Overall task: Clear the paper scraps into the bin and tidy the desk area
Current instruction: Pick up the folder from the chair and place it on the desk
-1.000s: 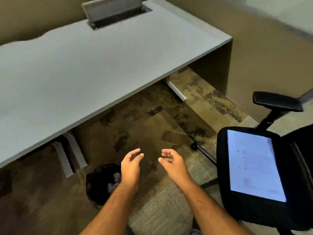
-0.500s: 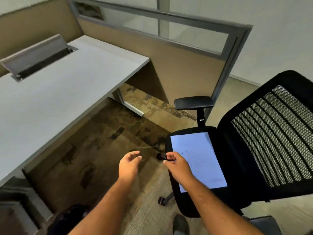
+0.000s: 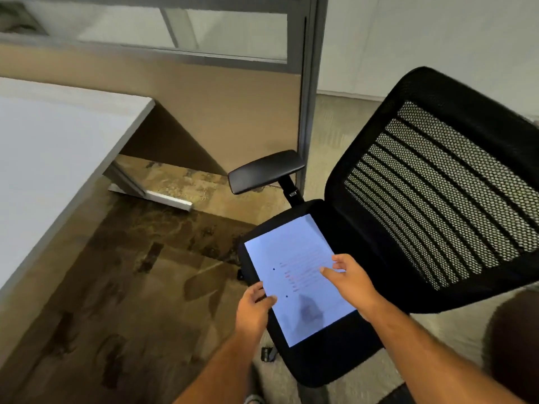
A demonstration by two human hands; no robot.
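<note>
Both hands have come from the open floor onto the chair (image 3: 408, 228): left hand (image 3: 253, 309) pinches the near edge of the sheet of paper (image 3: 294, 275) on the seat, right hand (image 3: 351, 282) hovers open above it. Nothing lies on the visible stretch of table (image 3: 52, 158), so I judge the clearing nearly done. This sheet is left; no bin shows.

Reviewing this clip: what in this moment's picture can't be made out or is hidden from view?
- Text on the sheet of paper: blurred and too small to read, head view.
- Left hand: at the sheet's edge; whether it grips is unclear.
- Right hand: over the sheet; contact unclear.
- Bin: not in view.
- Chair base: hidden under the seat.
- Desk: cut off by the left edge.
</note>
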